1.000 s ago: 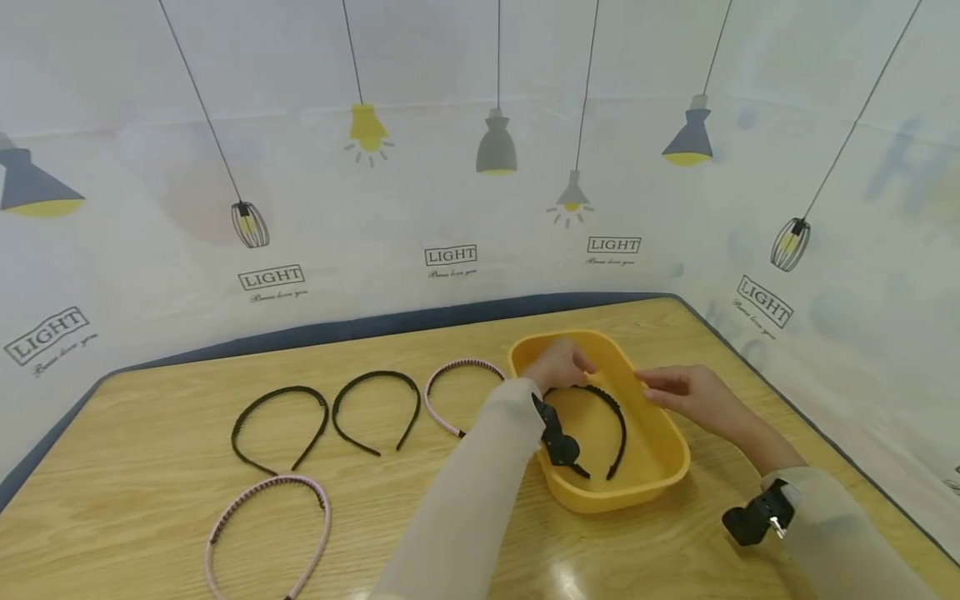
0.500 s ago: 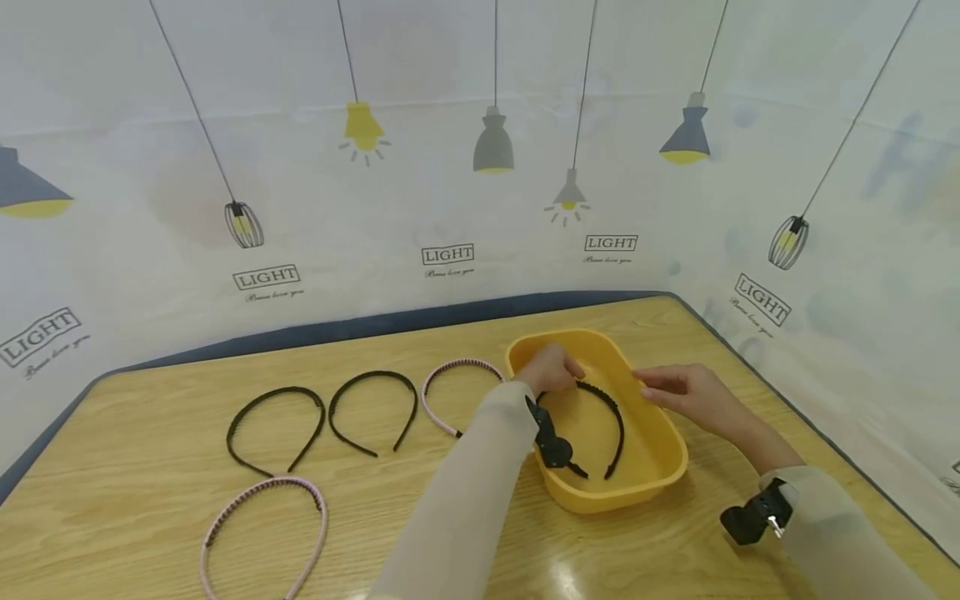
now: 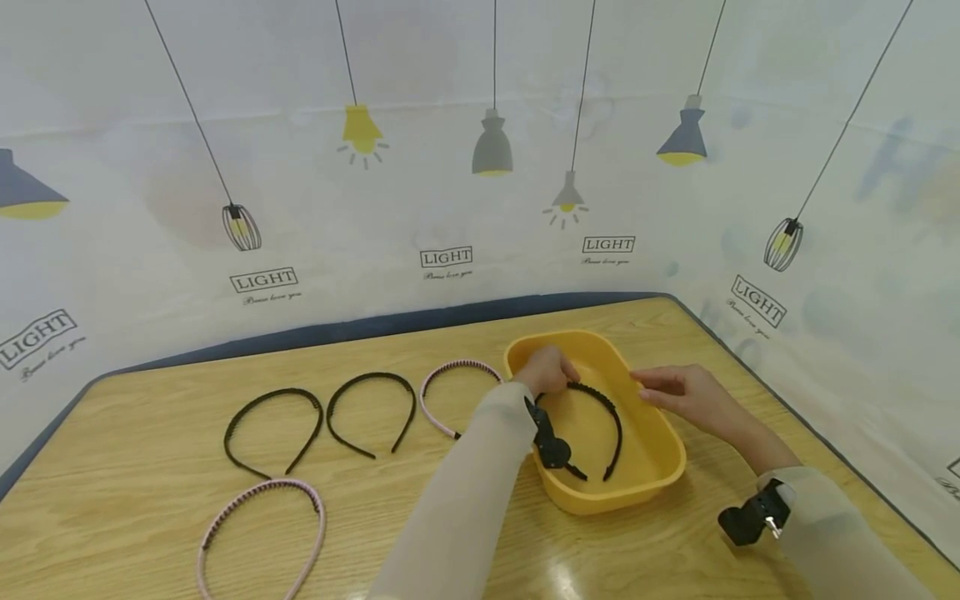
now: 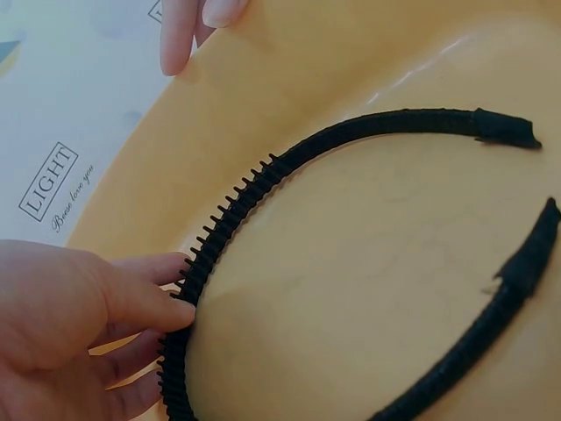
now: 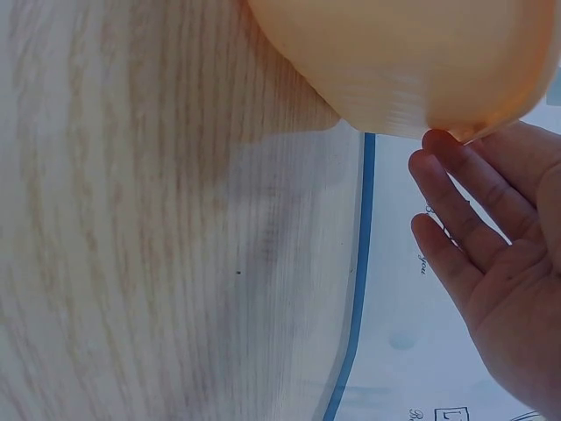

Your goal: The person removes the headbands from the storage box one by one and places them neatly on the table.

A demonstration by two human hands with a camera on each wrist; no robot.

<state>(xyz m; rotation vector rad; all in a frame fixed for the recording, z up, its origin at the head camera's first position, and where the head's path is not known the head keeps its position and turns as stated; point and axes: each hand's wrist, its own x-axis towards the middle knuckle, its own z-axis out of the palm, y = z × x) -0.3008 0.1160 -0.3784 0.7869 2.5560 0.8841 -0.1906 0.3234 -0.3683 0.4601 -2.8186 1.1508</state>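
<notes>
A black headband [image 3: 617,433] with small teeth lies inside a yellow plastic bin [image 3: 600,500], its two ends towards the near side. My left hand [image 3: 547,369] reaches into the bin and pinches the headband's toothed curve between thumb and fingers, as the left wrist view shows with the hand [image 4: 79,324] beside the black band [image 4: 368,128]. At the bin's right rim, my right hand [image 3: 697,400] holds the edge between thumb and fingertip. In the right wrist view, the other fingers of that hand [image 5: 517,254] extend loosely beneath the rim.
Left of the bin on the wooden table [image 3: 142,450] lie two black headbands, one left [image 3: 236,417] and one nearer the middle [image 3: 412,408]. A pink headband [image 3: 424,404] lies against the left sleeve, another pink one [image 3: 318,533] in front. A printed backdrop [image 3: 360,200] surrounds the table.
My left hand has shifted slightly nearer along the black headband's curve inside the bin. The right hand stays at the rim. The whole view has drifted slightly.
</notes>
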